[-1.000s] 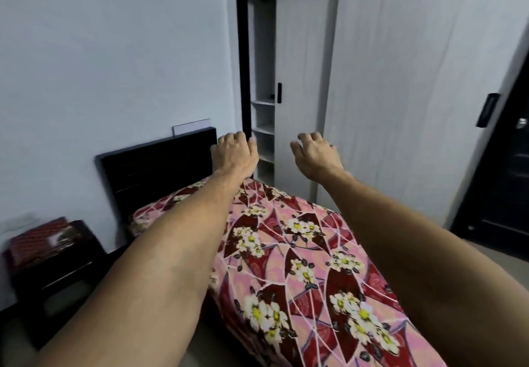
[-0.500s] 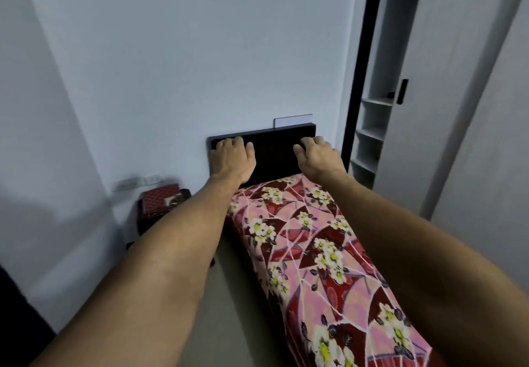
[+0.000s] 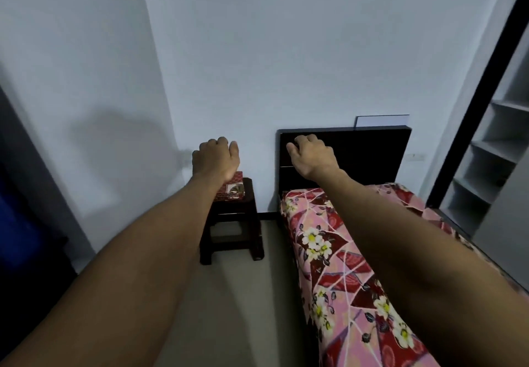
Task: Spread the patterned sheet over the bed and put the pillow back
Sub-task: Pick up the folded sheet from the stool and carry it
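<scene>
The pink and dark red flowered sheet (image 3: 337, 258) lies spread over the bed, from the black headboard (image 3: 369, 152) down to the lower right. A red patterned pillow (image 3: 233, 189) rests on a dark wooden stool (image 3: 232, 223) left of the bed. My left hand (image 3: 216, 159) hangs in the air just above and in front of the pillow, fingers loosely curled, holding nothing. My right hand (image 3: 310, 154) is raised before the headboard's left part, fingers also loosely curled and empty. Both arms reach forward.
A pale wall fills the back. An open wardrobe with grey shelves (image 3: 492, 166) stands right of the bed. Beige floor (image 3: 229, 309) runs between stool and bed. A dark blue shape (image 3: 17, 223) sits at the far left edge.
The view has swung left: the bed now lies to the right and the stool with the pillow sits in the middle. My left hand has come over the pillow; both hands stay empty.
</scene>
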